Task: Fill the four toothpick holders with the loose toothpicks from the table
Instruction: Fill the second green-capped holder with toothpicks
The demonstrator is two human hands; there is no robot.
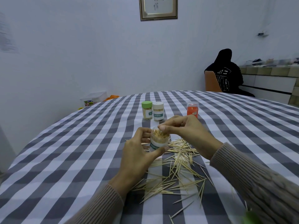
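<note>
My left hand [137, 152] grips a clear open toothpick holder [159, 141] with a green TOOTHPICK label, tilted a little and packed with toothpicks. My right hand [182, 126] hovers at its mouth, fingertips pinched together over the toothpick tips. Loose toothpicks [179, 172] lie scattered on the checked tablecloth to the right of and below the holder. Farther back stand a green-lidded holder [147, 110], a white-lidded holder [158, 111] and a red holder [192, 109], all upright.
The round table [64, 151] wears a grey and white checked cloth. A person in black sits on an orange chair [212, 83] at the back right. A white box [93, 98] sits beyond the table's far left edge.
</note>
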